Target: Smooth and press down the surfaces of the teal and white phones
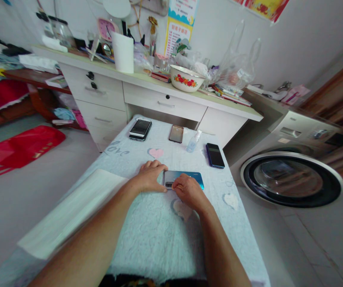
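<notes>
A blue and silver smartphone point(193, 175) lies back side up on the cloth-covered table, its dark camera block towards the left. My left hand point(152, 176) grips its left end, thumb on the near edge and fingers at the far edge. Over the phone's back, right beside the camera block, my right hand point(187, 192) presses with its fingers bunched together. Whatever those fingertips may hold is hidden. Beyond the hands are a brown phone case point(176, 134), a clear spray bottle point(193, 142), a dark phone point(215, 155) and two stacked phones point(140, 129).
A long white folded sheet point(78, 213) lies along the table's left side. Behind stands a desk point(165, 104) with a flowered bowl point(187, 79) and a white paper roll point(122, 52). A washing machine point(291, 179) is at right; a red bag point(24, 147) lies on the floor at left.
</notes>
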Motion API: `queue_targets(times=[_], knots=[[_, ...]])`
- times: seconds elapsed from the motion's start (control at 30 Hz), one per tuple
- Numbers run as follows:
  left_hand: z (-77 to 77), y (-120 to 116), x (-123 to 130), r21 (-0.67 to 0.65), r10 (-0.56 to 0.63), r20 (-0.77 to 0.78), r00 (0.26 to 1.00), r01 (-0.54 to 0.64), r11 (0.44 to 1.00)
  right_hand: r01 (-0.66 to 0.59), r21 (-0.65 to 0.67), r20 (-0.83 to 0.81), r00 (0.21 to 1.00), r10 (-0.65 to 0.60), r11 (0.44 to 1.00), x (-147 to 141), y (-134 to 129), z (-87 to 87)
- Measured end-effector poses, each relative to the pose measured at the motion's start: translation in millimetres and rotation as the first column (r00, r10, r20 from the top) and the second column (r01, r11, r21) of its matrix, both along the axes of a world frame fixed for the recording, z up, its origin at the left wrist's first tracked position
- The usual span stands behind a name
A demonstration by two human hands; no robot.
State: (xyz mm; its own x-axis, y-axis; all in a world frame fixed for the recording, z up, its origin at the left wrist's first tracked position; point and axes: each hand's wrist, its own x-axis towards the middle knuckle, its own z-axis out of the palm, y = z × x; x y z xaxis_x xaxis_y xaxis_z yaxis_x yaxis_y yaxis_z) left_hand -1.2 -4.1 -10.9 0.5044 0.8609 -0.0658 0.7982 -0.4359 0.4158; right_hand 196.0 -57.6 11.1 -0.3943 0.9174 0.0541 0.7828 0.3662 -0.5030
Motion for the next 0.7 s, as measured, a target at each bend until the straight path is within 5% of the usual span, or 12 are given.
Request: queue_targets(times=[0.7], knots=[[2.2, -1, -1, -0.001, 0.005, -0.010, 1.000, -0.005, 1.000, 0.077, -0.029, 0.094, 0.993, -0.074, 0.997, 23, 5, 3.6]])
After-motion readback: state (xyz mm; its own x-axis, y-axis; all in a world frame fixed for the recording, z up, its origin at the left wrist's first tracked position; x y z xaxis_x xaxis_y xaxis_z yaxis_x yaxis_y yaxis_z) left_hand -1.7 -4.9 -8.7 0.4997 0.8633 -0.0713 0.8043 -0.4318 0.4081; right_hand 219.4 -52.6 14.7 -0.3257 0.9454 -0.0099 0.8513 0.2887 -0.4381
